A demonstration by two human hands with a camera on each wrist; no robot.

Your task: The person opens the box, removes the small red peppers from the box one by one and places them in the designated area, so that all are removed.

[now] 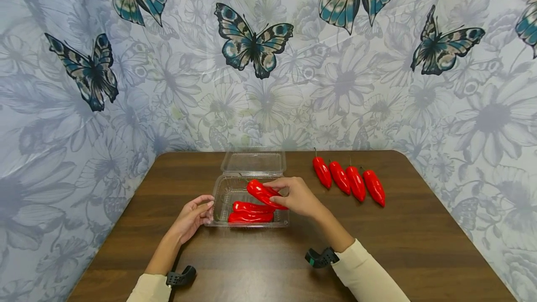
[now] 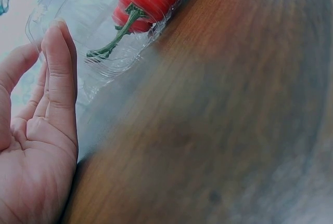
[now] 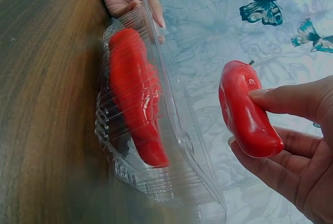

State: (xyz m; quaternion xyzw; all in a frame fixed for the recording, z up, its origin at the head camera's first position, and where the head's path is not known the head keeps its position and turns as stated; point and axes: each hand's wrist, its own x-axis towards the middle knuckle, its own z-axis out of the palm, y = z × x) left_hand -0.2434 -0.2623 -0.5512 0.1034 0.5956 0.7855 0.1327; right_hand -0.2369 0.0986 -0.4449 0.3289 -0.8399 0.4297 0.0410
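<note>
Although the tabletop (image 1: 251,264) is cut off at its near edge, we see a clear box (image 1: 226,194) by its far edge. Our left hand (image 1: 194,216) pinches the box's left rim; our right hand (image 1: 299,197) grips one red pepper (image 1: 261,192) over the box, some fingertips hidden behind it. Two more peppers (image 1: 251,218) lie inside, four others (image 1: 355,183) near the far right corner.

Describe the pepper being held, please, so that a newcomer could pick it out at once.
On the brown table sits an open clear container holding two red peppers. Above them is the held pepper, the only one gripped by the fingers of the right hand.
</note>
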